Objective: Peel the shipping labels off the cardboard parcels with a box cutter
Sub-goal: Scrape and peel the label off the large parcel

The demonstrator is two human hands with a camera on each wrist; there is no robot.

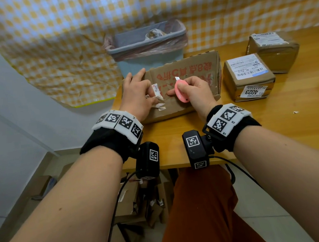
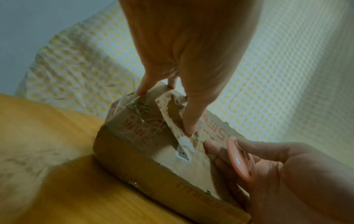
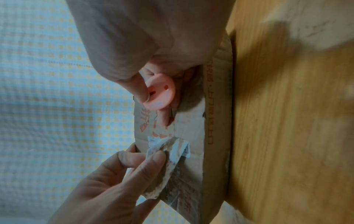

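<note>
Left of frame first: the left hand (image 1: 137, 95) is down on the flat cardboard box (image 1: 191, 73), which lies mid-frame on the wooden table (image 1: 272, 129). Thumb & forefinger pinch a half-peeled label (image 1: 157, 97), crumpled, w/ brown cardboard fibre stuck to its back. In the left wrist view one end of that label (image 2: 172, 115) stands up off the box top while the lower end looks still stuck down near the box's front edge. Other fingers of that hand stretch out toward the box's far left corner, tips touching it.

Centre now: the right hand (image 1: 193, 92) is curled round a pink box cutter (image 1: 181, 92), thumb on its side, a short bit of blade poking out the upper end. The blade's not on the label; it points up & away over the red print on the box. In the right wrist view the cutter (image 3: 160, 94) sits just above the box, w/ one finger stretched down onto the cardboard beside it.

Behind the box, upper centre: a grey-blue bin (image 1: 147, 46) w/ a pinkish liner, paper scraps inside.

Right side: two taped parcels. The nearer parcel (image 1: 248, 77) has a white label on top & a sticker reading 4023 on its front; the farther parcel (image 1: 273, 51) sits just behind it, label on top too.
</note>
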